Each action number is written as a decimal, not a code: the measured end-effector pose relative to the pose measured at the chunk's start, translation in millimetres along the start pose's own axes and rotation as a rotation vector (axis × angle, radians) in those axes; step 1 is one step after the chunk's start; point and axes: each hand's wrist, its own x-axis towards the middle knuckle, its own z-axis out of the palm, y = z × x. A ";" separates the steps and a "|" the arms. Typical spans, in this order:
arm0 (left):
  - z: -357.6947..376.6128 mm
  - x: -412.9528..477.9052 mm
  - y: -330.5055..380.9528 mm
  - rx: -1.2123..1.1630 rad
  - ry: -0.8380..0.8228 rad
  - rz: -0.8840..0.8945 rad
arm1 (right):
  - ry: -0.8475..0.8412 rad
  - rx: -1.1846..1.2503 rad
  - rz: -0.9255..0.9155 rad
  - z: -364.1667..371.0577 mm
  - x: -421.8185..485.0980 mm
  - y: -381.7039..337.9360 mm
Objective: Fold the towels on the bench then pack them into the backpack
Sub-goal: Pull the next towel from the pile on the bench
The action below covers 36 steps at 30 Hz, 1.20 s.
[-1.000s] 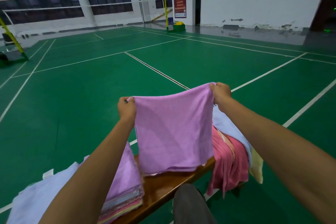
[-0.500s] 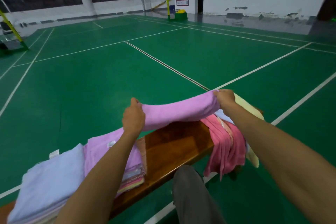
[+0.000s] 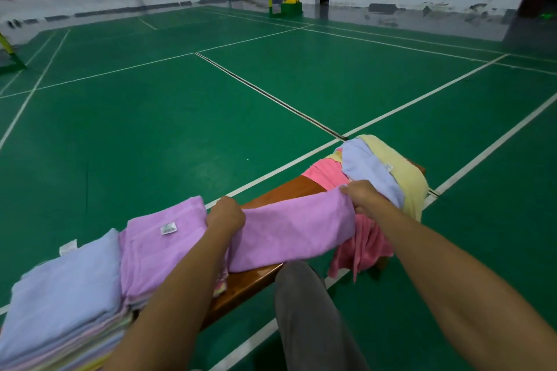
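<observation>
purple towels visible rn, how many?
2. One purple towel held on the bench by the left hand and right hand; another tops the stack left of it. More may sit hidden in the stacks.

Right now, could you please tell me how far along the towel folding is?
Partly done. Two folded stacks sit on the bench. The left hand and right hand hold a half-folded purple towel. A loose pile awaits folding. No backpack is visible, so packing hasn't started.
</observation>
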 end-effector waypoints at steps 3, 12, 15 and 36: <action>3.7 6.0 -2.5 0.023 0.033 -0.040 | -0.005 -0.032 -0.037 8.0 7.9 -6.3; 18.7 35.3 -3.8 0.039 0.024 -0.158 | 0.148 -0.243 -0.217 37.9 40.6 -11.8; 32.1 35.5 3.4 0.017 -0.056 -0.168 | 0.054 -0.508 -0.117 49.9 48.4 4.9; 128.8 18.0 111.7 0.048 -0.273 0.460 | -0.057 -0.569 -0.311 52.9 17.7 -20.5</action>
